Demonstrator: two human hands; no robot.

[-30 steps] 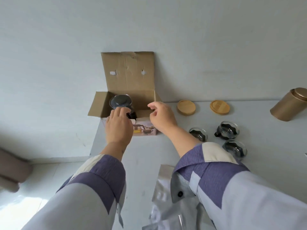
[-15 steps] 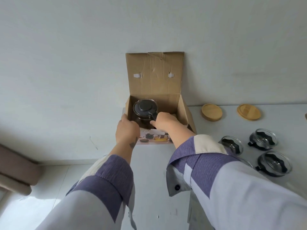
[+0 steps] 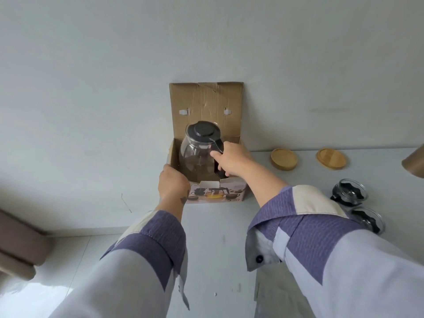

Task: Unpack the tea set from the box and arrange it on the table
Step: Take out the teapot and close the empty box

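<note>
An open cardboard box stands at the table's far left corner against the wall, its lid flap upright. A glass teapot with a black lid and black handle is raised halfway out of it. My right hand grips the teapot's handle. My left hand holds the box's front left corner. Two glass cups with black handles sit on the table at the right, partly behind my right sleeve.
Two round wooden lids lie on the white table by the wall. A gold canister shows at the right edge. The table's left edge drops to a pale floor.
My right hand has taken the teapot's handle and lifted the pot up out of the box. My left hand stays at the box's front left corner. The view has shifted left.
</note>
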